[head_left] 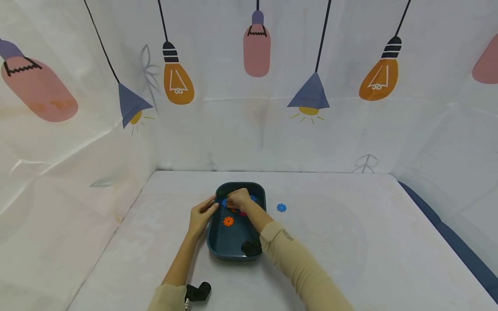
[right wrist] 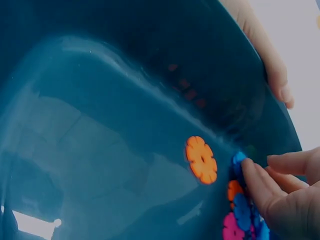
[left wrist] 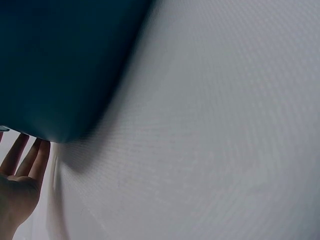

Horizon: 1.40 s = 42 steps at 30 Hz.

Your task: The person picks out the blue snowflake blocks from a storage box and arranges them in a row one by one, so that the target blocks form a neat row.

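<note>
A dark teal tray [head_left: 229, 246] holds several small flower-shaped discs. My left hand [head_left: 200, 217] is at the tray's left side, thumb and fingertips at the rim. In the left wrist view the straight fingers [left wrist: 34, 162] meet the tray's outer edge. My right hand [head_left: 240, 199] reaches into the far half of the tray with bent fingers. In the right wrist view its fingertips pinch at a blue flower-shaped disc [right wrist: 238, 161]. Below that lie an orange disc [right wrist: 234, 190], a pink disc [right wrist: 232, 227] and more blue ones. A single orange disc [head_left: 228, 221] lies flat nearer the tray's middle.
One blue disc [head_left: 282, 207] lies on the white table [head_left: 323, 242] to the right of the tray. Black wrist devices, one by the left wrist [head_left: 198, 292] and one over the tray's near right corner [head_left: 250, 247], are visible. A lamp-patterned sheet [head_left: 233, 129] hangs behind the table.
</note>
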Available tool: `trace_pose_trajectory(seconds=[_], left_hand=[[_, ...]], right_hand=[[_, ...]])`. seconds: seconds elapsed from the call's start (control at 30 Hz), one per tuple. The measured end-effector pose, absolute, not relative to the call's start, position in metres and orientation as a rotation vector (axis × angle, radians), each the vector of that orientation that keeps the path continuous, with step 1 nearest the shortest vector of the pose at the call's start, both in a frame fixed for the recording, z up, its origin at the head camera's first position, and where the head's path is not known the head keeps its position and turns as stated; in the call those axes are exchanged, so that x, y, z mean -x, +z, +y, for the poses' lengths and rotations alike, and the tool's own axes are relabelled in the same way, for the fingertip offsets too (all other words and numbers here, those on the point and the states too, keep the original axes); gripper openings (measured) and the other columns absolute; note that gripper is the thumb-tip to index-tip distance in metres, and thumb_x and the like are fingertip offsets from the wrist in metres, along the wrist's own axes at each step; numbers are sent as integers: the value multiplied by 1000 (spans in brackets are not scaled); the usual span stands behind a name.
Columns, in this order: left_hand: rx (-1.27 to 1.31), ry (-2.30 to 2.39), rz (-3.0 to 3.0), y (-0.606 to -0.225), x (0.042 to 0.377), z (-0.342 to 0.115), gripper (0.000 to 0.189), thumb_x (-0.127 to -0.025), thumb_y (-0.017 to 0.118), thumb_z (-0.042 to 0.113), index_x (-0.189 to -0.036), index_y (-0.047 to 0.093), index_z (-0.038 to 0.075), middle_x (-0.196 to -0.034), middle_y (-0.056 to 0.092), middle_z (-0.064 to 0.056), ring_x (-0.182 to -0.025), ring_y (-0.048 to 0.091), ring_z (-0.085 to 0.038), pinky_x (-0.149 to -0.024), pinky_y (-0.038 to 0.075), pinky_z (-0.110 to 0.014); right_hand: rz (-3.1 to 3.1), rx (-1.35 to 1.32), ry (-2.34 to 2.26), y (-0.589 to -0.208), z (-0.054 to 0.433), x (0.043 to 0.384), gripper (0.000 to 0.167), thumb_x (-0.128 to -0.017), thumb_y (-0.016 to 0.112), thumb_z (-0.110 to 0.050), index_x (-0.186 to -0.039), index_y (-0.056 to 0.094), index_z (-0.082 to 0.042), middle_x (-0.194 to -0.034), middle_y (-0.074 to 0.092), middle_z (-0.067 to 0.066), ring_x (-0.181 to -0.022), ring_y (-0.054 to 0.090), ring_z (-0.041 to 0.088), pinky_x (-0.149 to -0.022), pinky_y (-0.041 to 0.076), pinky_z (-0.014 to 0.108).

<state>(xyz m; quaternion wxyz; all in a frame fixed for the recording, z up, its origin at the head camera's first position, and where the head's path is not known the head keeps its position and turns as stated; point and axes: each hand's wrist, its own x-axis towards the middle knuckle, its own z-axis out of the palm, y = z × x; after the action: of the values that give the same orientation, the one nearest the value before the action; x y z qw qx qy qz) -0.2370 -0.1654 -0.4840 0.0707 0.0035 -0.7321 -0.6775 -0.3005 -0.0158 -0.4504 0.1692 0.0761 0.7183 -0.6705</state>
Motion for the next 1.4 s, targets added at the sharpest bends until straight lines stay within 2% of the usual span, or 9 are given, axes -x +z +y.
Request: trace_pose_trajectory(seconds=[0.13, 0.33, 0.47, 0.6, 0.9, 1.13, 1.23, 1.33, 1.4], left_hand=[[-13, -2067, -2193, -484, 236, -166, 41, -91, 64, 16, -129, 57, 3, -130, 55, -19, -119, 52, -29, -88, 46, -18], [-14, -2102, -2196, -485, 237, -167, 41, -91, 63, 12, -130, 55, 0, -132, 52, -22, -122, 50, -33, -89, 47, -21], [-18, -2093, -2196, -486, 237, -167, 41, -91, 63, 14, -130, 56, 2, -133, 53, -19, -122, 50, -30, -90, 46, -20], [-10, -2098, -2179, -484, 234, -167, 41, -91, 63, 15, -130, 57, 3, -132, 53, -18, -122, 50, -29, -88, 45, -17], [7, -2046, -2214, -457, 219, -161, 40, -92, 60, 8, -129, 54, -6, -131, 52, -24, -123, 49, -35, -87, 46, -17], [6, -2071, -2210, -460, 222, -162, 41, -91, 61, 10, -129, 54, -4, -132, 51, -24, -123, 48, -34, -87, 46, -17], [3, -2062, -2207, -460, 222, -161, 40, -91, 62, 9, -129, 55, -3, -131, 52, -22, -123, 49, -33, -85, 45, -15], [-7, -2040, -2220, -459, 222, -160, 39, -91, 62, 10, -128, 56, -3, -131, 53, -21, -123, 49, -32, -88, 46, -17], [-11, -2036, -2224, -459, 221, -159, 39, -91, 62, 10, -128, 56, -3, -131, 54, -20, -123, 49, -32, -89, 46, -19]], right_hand=[[1962, -195, -1937, -453, -20, 298, 29, -87, 58, 9, -116, 60, 11, -104, 65, 26, -90, 67, 29, -76, 55, 32], [1930, -203, -1963, -456, -24, 295, 30, -88, 55, 9, -118, 59, 10, -97, 66, 21, -79, 66, 21, -75, 55, 29], [1929, -204, -1970, -457, -24, 294, 29, -88, 57, 8, -117, 61, 10, -97, 66, 21, -76, 65, 18, -75, 55, 29], [1987, -221, -1969, -454, -23, 294, 26, -86, 59, 9, -112, 63, 10, -96, 67, 22, -74, 66, 19, -72, 56, 29], [2238, -421, -1780, -444, -17, 295, 10, -82, 64, 6, -89, 68, 10, -70, 68, 16, -66, 70, 27, -60, 56, 31], [2130, -349, -1826, -449, -19, 293, 18, -83, 65, 6, -100, 66, 9, -79, 68, 15, -71, 70, 27, -65, 56, 31], [2324, -328, -1748, -449, -20, 294, 1, -80, 66, 5, -80, 67, 4, -67, 65, 11, -64, 69, 24, -55, 56, 28], [2603, -329, -1557, -447, -20, 294, 23, -72, 67, 3, -56, 53, -6, -56, 57, 6, -55, 65, 21, -44, 50, 24], [2687, -324, -1472, -446, -20, 295, 33, -70, 66, 3, -51, 43, -11, -52, 52, 4, -51, 62, 18, -41, 45, 22]])
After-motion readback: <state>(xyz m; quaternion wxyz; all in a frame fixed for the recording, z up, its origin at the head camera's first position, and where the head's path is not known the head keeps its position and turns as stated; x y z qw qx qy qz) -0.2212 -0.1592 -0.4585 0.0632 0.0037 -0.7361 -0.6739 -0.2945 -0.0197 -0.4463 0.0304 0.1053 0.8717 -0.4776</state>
